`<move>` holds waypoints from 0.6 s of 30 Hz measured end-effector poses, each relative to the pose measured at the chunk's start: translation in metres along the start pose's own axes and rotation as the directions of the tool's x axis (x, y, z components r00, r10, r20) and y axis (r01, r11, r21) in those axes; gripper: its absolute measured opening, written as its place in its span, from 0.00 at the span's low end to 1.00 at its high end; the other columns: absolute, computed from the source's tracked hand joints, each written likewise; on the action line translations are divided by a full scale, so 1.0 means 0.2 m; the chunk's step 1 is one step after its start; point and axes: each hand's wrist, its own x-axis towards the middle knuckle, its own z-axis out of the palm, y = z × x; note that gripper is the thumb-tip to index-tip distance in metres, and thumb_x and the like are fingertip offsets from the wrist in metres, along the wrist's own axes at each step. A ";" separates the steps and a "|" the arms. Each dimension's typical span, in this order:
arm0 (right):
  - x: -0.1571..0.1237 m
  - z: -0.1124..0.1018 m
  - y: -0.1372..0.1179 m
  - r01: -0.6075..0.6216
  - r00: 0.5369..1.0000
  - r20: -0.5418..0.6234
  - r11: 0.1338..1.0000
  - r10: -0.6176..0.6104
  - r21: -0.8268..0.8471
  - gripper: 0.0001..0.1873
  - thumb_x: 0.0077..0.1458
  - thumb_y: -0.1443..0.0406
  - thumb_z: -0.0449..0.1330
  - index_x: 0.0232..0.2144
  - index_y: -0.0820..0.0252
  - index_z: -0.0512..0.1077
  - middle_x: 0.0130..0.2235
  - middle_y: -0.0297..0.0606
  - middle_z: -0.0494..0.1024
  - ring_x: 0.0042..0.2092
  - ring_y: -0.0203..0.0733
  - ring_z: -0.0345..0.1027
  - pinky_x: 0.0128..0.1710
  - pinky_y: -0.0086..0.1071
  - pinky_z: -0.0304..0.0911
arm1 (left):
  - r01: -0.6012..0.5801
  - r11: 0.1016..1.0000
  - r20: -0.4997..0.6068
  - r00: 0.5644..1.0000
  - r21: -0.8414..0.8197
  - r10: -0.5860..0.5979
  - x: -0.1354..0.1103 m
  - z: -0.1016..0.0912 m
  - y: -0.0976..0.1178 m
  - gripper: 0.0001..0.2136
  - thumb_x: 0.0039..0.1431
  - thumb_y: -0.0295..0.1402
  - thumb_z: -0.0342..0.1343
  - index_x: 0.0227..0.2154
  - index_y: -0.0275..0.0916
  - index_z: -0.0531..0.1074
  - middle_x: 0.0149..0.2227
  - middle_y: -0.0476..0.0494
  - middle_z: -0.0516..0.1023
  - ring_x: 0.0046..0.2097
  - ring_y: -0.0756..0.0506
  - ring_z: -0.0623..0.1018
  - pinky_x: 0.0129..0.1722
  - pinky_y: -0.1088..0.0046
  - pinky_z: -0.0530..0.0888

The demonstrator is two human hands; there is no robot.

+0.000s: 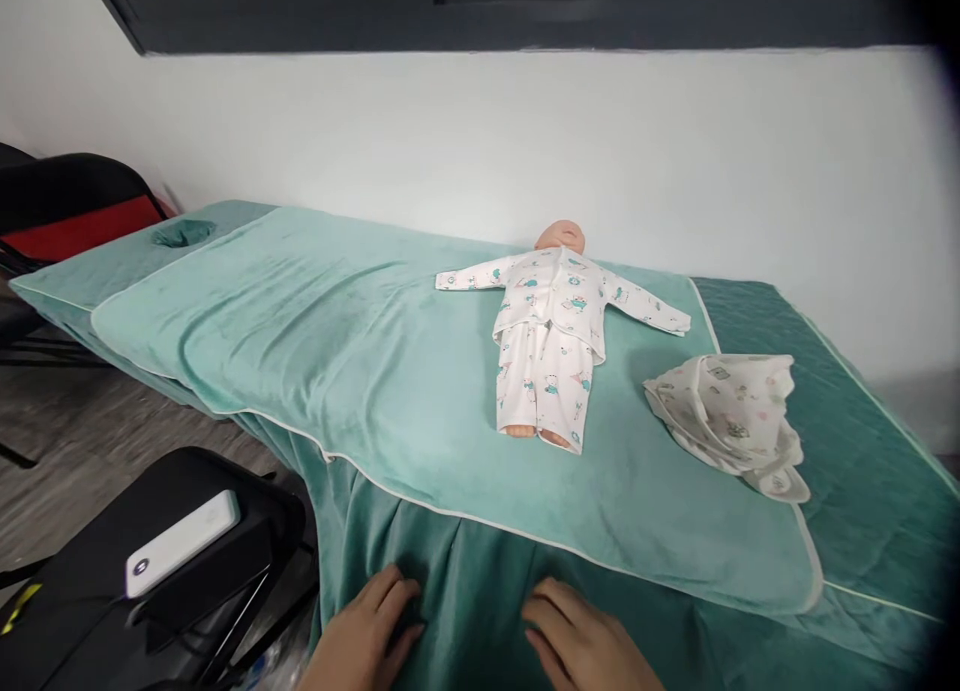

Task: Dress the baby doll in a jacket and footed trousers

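Note:
My left hand (366, 631) is in front of the bed's near side, loosely bent, with thumb and fingers apart and nothing between them. To its right my right hand (587, 636) is held much the same way, also without anything in it. Beyond both hands a baby doll (561, 235) lies on its back on a light green blanket (360, 341). It wears a white printed long-sleeved top (551, 291) with sleeves spread wide, and matching trousers (544, 386). A crumpled white printed cloth item (731, 411), perhaps a hat, lies to the doll's right.
The bed, with a dark green cover (847, 411) and a face hole (184, 233) at its left end, stands against a white wall (375, 141). At the lower left, a white power bank (184, 541) rests on a black chair (187, 471). Another chair (82, 221) stands farther back.

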 end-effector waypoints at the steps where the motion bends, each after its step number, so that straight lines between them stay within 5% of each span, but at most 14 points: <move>1: 0.05 0.02 -0.04 0.026 0.999 -0.043 0.999 -0.027 -0.021 0.13 0.61 0.73 0.53 0.41 0.52 0.72 0.41 0.36 0.76 0.41 0.41 0.75 0.35 0.30 0.69 | -0.003 1.000 -0.024 1.000 0.013 0.003 -0.01 0.03 -0.01 0.10 0.62 0.35 0.55 0.46 0.51 0.73 0.50 0.47 0.77 0.47 0.45 0.80 0.48 0.72 0.76; 5: 0.22 0.08 -0.17 0.026 0.985 -0.169 0.998 -0.035 -0.053 0.12 0.60 0.72 0.55 0.42 0.52 0.71 0.41 0.34 0.75 0.39 0.42 0.75 0.33 0.31 0.67 | 0.033 0.999 -0.063 0.997 -0.034 -0.035 -0.05 0.08 -0.02 0.08 0.63 0.36 0.54 0.44 0.48 0.74 0.45 0.46 0.78 0.45 0.46 0.80 0.45 0.73 0.77; 11: 0.44 0.15 -0.22 -0.029 0.980 -0.201 0.995 0.009 -0.100 0.07 0.58 0.70 0.60 0.39 0.54 0.72 0.43 0.34 0.75 0.38 0.43 0.74 0.33 0.33 0.65 | 0.057 0.981 -0.043 0.997 -0.186 -0.067 -0.02 0.09 -0.04 0.08 0.65 0.36 0.51 0.35 0.43 0.75 0.37 0.46 0.78 0.39 0.48 0.79 0.41 0.76 0.76; 18: 0.49 0.22 -0.22 -0.082 0.978 -0.201 0.992 0.061 -0.100 0.07 0.59 0.73 0.59 0.33 0.56 0.73 0.41 0.35 0.76 0.37 0.41 0.74 0.34 0.32 0.64 | 0.157 0.929 -0.028 0.984 -0.336 -0.176 -0.01 0.07 -0.04 0.14 0.64 0.42 0.51 0.28 0.41 0.74 0.32 0.44 0.78 0.36 0.45 0.78 0.39 0.73 0.74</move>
